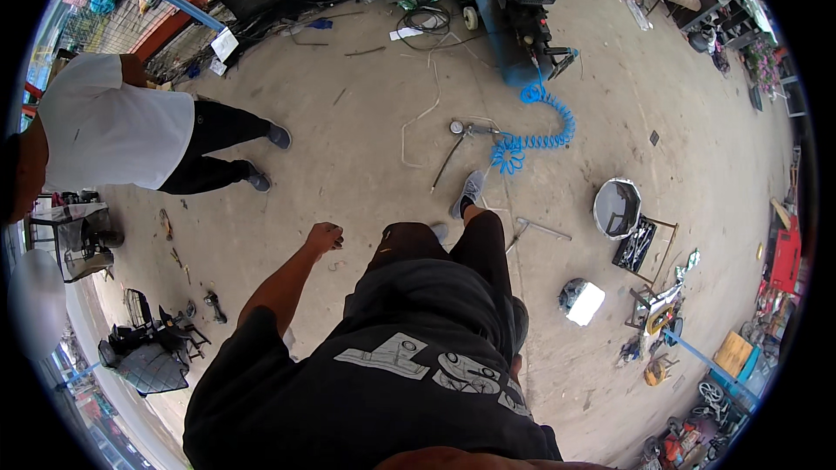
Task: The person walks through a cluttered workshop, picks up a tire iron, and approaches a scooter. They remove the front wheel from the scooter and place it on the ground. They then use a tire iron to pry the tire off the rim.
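While I walked across the concrete floor (348,148), my left hand (324,237) swung loosely clenched, fingers curled around something too small to tell. My right hand was out of sight. A coiled blue air hose (535,135) lay far ahead by the compressor (521,13).

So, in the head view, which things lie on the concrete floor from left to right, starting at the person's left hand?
Left hand → grey shoe → blue coiled hose → round metal basin → tray of tools → red machine.
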`<state>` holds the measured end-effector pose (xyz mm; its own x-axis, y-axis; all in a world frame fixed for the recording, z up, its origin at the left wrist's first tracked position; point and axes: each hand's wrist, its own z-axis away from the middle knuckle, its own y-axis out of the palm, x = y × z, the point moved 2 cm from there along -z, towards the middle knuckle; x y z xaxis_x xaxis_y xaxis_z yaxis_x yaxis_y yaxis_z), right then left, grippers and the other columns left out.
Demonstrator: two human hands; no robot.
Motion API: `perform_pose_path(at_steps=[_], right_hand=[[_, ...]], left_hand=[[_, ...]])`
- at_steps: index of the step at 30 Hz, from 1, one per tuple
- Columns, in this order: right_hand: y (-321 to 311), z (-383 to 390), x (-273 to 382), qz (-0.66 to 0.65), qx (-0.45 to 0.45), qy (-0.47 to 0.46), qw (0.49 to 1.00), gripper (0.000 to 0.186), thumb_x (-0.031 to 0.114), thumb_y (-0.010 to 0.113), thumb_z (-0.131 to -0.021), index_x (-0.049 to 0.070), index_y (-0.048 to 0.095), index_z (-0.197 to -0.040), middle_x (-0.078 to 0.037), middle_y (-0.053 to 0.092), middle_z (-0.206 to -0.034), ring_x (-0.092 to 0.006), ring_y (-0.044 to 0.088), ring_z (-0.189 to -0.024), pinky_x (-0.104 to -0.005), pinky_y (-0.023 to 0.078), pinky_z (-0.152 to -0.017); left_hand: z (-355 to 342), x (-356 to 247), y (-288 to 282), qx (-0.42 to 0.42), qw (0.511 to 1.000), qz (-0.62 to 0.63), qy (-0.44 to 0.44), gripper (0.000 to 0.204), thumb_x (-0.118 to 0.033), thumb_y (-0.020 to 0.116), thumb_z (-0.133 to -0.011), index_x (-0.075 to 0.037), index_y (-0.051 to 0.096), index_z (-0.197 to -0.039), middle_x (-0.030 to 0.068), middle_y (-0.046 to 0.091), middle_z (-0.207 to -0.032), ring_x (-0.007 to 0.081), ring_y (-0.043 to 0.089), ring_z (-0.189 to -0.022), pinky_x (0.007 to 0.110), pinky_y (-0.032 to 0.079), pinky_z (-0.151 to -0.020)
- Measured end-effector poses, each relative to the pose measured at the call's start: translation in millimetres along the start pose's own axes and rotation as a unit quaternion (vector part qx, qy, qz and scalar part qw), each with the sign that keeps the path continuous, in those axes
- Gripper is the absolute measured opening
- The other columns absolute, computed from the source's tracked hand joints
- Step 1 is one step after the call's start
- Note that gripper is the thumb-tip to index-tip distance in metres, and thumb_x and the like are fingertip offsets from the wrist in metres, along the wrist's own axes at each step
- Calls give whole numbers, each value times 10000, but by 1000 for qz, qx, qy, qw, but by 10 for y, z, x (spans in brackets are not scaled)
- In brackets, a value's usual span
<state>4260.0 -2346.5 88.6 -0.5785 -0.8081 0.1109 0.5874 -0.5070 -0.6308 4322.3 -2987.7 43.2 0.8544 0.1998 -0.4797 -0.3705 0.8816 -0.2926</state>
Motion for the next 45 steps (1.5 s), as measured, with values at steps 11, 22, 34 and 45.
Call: perform_pose_path(at_steps=[11, 22, 34, 45], right_hand=[[-129, -152, -936, -90, -112, 105, 984, 650, 105, 847, -490, -68, 556, -1045, -204, 659, -1004, -333, 663, -937, -437, 553, -785], [-488, -293, -1929, -141, -72, 179, 971, 664, 130, 845, -529, -62, 521, -1076, -243, 643, -1034, -375, 659, -969, -433, 545, -843], [-1472, -1011, -2616, -23, 1, 151, 988, 719, 204, 893, -537, -75, 515, -1081, -281, 669, -1055, -418, 666, -1028, -440, 546, -901], [-2570, -1842, -2189, 35, -79, -13, 996, 755, 155, 898, -489, -106, 510, -1081, -271, 664, -1028, -397, 672, -997, -444, 550, -875]], left_hand=[[610, 842, 164, 12, 982, -99, -163, 233, -236, 634, -923, -10, 685, -941, 103, 695, -793, 222, 677, -665, 389, 538, -650], [771, 243, 1003, -14, 993, -74, -89, 222, -233, 583, -910, -35, 644, -991, 89, 661, -818, 218, 670, -715, 352, 549, -654], [2659, 1181, 2627, 48, 971, -138, -191, 372, -269, 661, -913, 7, 670, -1163, 92, 697, -889, 190, 675, -803, 365, 546, -735], [2025, 986, 3168, -12, 993, 51, -109, 306, -239, 597, -929, 18, 657, -1085, 115, 698, -841, 216, 686, -700, 359, 559, -661]])
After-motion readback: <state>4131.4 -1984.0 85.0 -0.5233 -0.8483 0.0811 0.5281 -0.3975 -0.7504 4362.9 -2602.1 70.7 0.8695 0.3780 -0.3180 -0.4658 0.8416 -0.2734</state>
